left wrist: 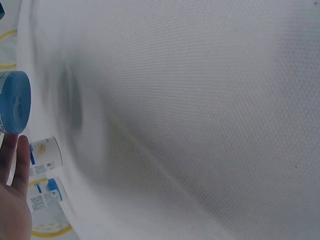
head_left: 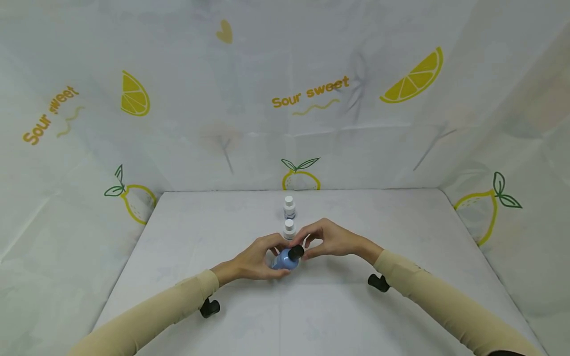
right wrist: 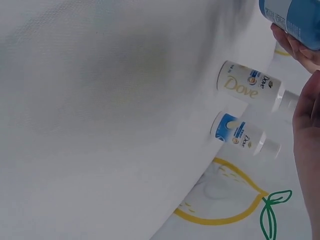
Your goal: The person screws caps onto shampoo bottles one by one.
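Note:
My left hand (head_left: 256,259) grips a blue bottle (head_left: 285,260) around its body, tilting it above the middle of the table. Thumb and fingers of my right hand (head_left: 331,240) pinch the bottle's black cap (head_left: 296,252) from the right. In the left wrist view the blue bottle (left wrist: 16,102) shows its base, raised off the cloth. The right wrist view has the blue bottle (right wrist: 296,20) at its top right corner, held in the left hand's fingers; the cap is out of sight there.
Two white Dove bottles with white caps stand behind my hands: a nearer bottle (head_left: 289,230) and a farther bottle (head_left: 289,208). White cloth covers the table (head_left: 213,217). A lemon-printed sheet (head_left: 249,148) hangs behind it and along both sides.

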Action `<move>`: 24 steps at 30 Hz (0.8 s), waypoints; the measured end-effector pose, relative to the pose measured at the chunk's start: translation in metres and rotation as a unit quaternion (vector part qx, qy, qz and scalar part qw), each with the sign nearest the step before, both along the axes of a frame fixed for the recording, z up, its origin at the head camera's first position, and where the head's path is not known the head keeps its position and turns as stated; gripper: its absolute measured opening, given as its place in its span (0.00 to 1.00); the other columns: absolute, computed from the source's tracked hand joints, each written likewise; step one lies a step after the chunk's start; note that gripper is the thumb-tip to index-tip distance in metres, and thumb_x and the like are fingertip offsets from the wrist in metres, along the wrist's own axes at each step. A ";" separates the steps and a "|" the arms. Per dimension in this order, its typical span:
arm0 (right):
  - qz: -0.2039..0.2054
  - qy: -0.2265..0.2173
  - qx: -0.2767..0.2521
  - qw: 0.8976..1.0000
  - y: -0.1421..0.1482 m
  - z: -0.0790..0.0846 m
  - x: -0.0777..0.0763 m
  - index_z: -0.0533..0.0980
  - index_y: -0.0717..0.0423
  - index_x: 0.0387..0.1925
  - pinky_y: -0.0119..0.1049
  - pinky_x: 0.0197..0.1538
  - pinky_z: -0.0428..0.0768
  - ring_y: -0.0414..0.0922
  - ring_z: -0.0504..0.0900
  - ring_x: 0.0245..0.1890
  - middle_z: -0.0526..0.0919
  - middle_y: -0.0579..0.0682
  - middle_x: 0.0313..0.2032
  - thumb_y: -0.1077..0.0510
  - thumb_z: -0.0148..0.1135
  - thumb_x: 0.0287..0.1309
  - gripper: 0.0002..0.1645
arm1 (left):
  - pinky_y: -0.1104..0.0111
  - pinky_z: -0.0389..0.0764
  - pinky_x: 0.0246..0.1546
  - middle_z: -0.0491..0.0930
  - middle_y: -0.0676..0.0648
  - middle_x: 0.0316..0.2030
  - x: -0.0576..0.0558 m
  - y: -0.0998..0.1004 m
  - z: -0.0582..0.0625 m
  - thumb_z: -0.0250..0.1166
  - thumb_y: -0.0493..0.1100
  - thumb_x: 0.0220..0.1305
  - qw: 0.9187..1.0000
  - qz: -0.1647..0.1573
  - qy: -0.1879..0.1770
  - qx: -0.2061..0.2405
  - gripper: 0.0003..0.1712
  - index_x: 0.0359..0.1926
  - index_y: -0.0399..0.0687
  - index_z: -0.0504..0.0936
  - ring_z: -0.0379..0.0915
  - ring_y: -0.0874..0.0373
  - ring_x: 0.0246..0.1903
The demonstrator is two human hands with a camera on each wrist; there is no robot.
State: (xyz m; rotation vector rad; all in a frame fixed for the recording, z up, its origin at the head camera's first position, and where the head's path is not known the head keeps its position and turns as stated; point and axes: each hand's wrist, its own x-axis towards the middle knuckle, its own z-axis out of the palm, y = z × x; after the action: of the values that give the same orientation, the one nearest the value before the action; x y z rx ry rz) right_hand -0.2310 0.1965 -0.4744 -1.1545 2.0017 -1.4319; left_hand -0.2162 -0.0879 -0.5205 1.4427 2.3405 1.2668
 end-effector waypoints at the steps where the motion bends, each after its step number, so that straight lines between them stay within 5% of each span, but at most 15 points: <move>1: -0.002 0.005 -0.001 1.000 0.000 0.000 0.000 0.87 0.58 0.55 0.51 0.59 0.88 0.36 0.88 0.53 0.92 0.59 0.54 0.64 0.81 0.59 0.22 | 0.69 0.89 0.48 0.86 0.47 0.51 0.000 0.000 0.000 0.81 0.40 0.59 1.000 0.000 -0.001 -0.001 0.31 0.62 0.46 0.81 0.85 0.60 0.48; 11: -0.052 0.058 0.017 0.997 -0.002 0.000 0.003 0.88 0.52 0.49 0.42 0.54 0.89 0.36 0.87 0.48 0.93 0.51 0.47 0.59 0.85 0.55 0.20 | 0.69 0.89 0.48 0.85 0.48 0.49 -0.003 0.001 -0.001 0.81 0.41 0.59 1.000 0.010 0.007 -0.005 0.28 0.58 0.47 0.81 0.84 0.61 0.46; 24: -0.089 0.058 0.016 0.994 -0.006 0.001 0.009 0.86 0.50 0.43 0.40 0.52 0.87 0.41 0.86 0.43 0.90 0.48 0.40 0.57 0.87 0.51 0.19 | 0.70 0.88 0.48 0.85 0.48 0.48 -0.002 0.003 0.002 0.82 0.40 0.57 1.000 0.022 -0.002 -0.009 0.27 0.56 0.46 0.81 0.84 0.61 0.46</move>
State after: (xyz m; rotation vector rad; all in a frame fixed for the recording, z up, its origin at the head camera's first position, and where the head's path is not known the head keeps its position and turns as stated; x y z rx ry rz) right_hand -0.2218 0.1901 -0.4739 -1.0910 2.2506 -1.4395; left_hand -0.2182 -0.0847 -0.5189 1.3900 2.3878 1.2557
